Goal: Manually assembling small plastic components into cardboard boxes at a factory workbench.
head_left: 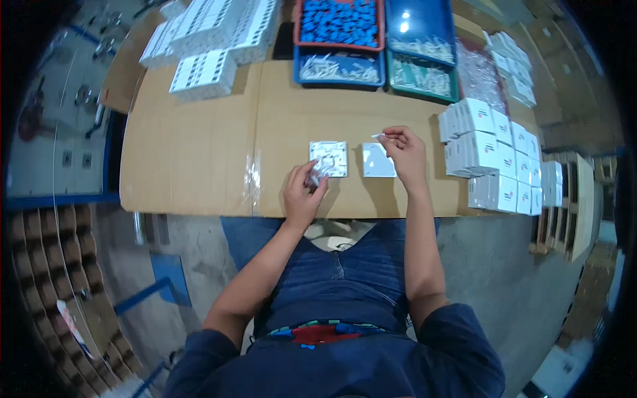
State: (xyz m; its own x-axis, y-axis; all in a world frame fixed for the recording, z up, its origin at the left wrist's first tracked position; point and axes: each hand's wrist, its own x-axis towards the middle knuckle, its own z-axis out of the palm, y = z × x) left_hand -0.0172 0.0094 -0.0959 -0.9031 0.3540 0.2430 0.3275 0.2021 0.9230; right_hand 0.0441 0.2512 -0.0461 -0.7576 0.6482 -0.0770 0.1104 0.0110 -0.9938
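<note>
My right hand is closed in a pinch on a small white piece, thin and short. Just below it on the cardboard lies a smooth white square plate. To its left is a second white square plate, with moulded detail on its upper face. My left hand rests by that plate's lower left corner, its fingers curled around something small and greyish that I cannot make out.
Beyond my hands stand bins: a red one of blue parts, blue ones and a green one with small white pieces. Stacked white boxes are at the far left and right. Cardboard covers the table.
</note>
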